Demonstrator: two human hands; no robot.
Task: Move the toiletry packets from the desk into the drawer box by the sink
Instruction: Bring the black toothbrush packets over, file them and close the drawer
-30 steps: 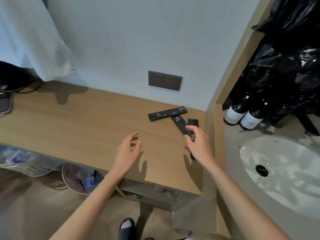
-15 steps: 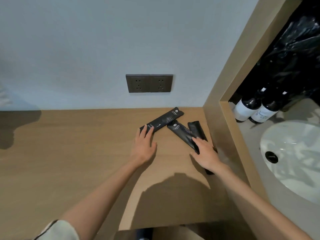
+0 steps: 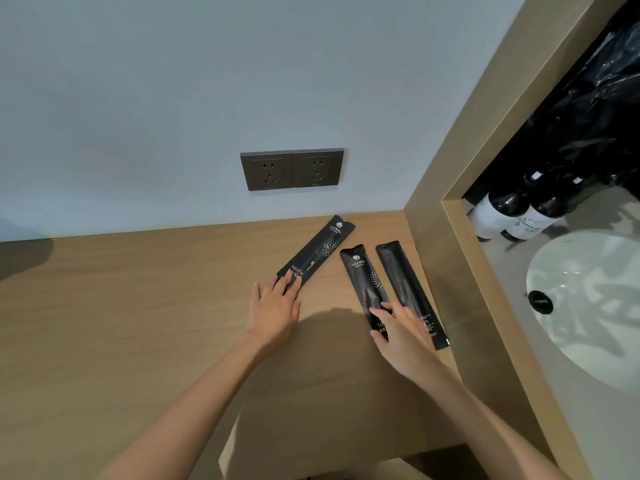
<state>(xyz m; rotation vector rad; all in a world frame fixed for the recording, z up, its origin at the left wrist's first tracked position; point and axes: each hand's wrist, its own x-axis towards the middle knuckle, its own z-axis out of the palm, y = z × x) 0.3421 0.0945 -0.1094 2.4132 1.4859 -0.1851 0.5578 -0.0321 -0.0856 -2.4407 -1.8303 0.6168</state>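
The left hand (image 3: pixel 275 311) lies flat with fingers straight and slightly spread, their tips pressing on the near end of the left packet (image 3: pixel 317 254). The right hand (image 3: pixel 400 332) is also flat, its fingers (image 3: pixel 382 310) extended over the near end of the middle packet (image 3: pixel 363 282), with the thumb resting across the print; neither hand curls round anything. The right packet (image 3: pixel 405 282) lies just beside the middle one, untouched, close to the partition (image 3: pixel 446 188). All three black packets lie flat on the wooden desk (image 3: pixel 138 323), towards its far right corner, the left one angled away from the other two. Behind them is a pale wall (image 3: pixel 173 81) with a dark double socket (image 3: pixel 292 169). Past the partition is a white sink (image 3: pixel 588 299), cut off by the frame edge. Two dark bottles (image 3: pixel 498 213) stand behind it, under a crumpled black bag (image 3: pixel 588 98). Fingers hide the packets' near ends, and the bottle labels are too small to read.
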